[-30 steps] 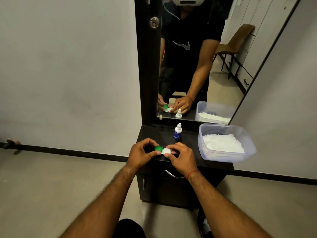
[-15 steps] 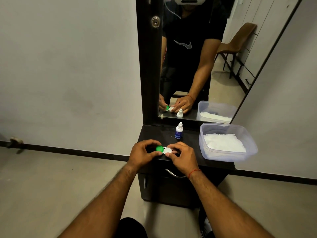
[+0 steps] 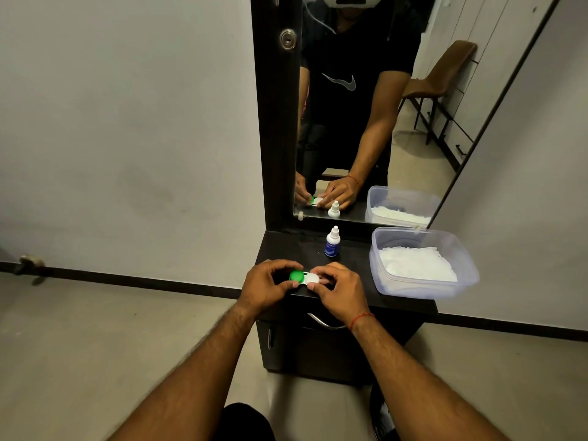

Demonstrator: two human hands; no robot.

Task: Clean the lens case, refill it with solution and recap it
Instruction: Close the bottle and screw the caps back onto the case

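- Since half a second ago little has shifted: both hands stay on the lens case at the front edge of the dark surface; the green cap now shows a little more fully between the left fingers.
- Left hand, lower centre of frame: fingers curled narrow around the green cap, thumb under it, fingertips over its far side.
- Right hand: fingers closed on the white cap, which is mostly covered; a red thread circles the wrist.
- The case lies flat, green end to the left, white end to the right, both caps on.
- Solution bottle, white with a blue label, stands upright behind the hands, near the mirror, well apart from the case.
- Clear plastic tub with white tissue inside sits at the right of the surface, overhanging its right edge.
- The mirror reflects the hands, case, bottle and tub.
- A drawer handle shows below the right wrist.
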